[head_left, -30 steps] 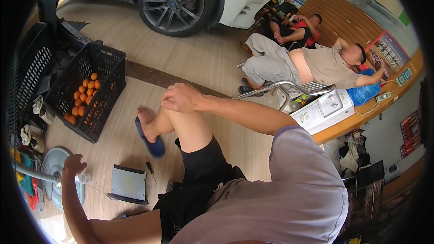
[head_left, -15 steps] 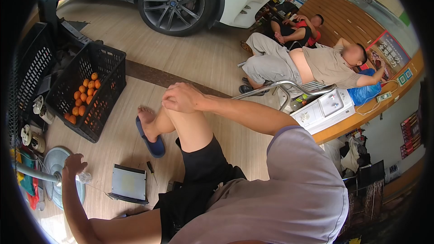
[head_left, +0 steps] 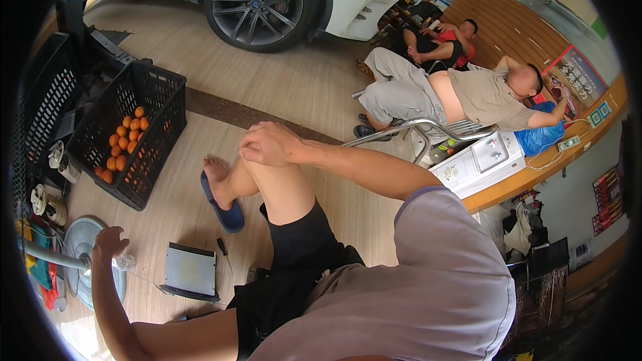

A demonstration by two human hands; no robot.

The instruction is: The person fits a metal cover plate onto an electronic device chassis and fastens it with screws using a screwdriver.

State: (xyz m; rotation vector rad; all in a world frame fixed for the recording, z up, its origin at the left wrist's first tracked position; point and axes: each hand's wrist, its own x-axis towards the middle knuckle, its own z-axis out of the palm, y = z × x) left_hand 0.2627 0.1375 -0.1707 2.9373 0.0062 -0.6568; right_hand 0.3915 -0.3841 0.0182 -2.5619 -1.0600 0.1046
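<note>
My right hand [head_left: 267,144] rests on my raised, bent knee, with its fingers loosely curved over the skin and nothing in it. At the lower left, my left hand [head_left: 110,243] hangs loosely with bent, parted fingers and no visible object between them. Beside it are a clear plastic cup [head_left: 125,263] and the round grey stand base [head_left: 83,234]. A flat metal box [head_left: 190,271] lies on the floor between my left hand and my shorts, with a black-handled screwdriver [head_left: 223,249] beside it.
A black crate [head_left: 154,154] holds several orange fruits. A white car [head_left: 354,3] stands beyond. Two people recline at the upper right, one on a metal bench [head_left: 428,124]. Near them is a white appliance [head_left: 485,160]. My foot wears a blue slipper [head_left: 232,219].
</note>
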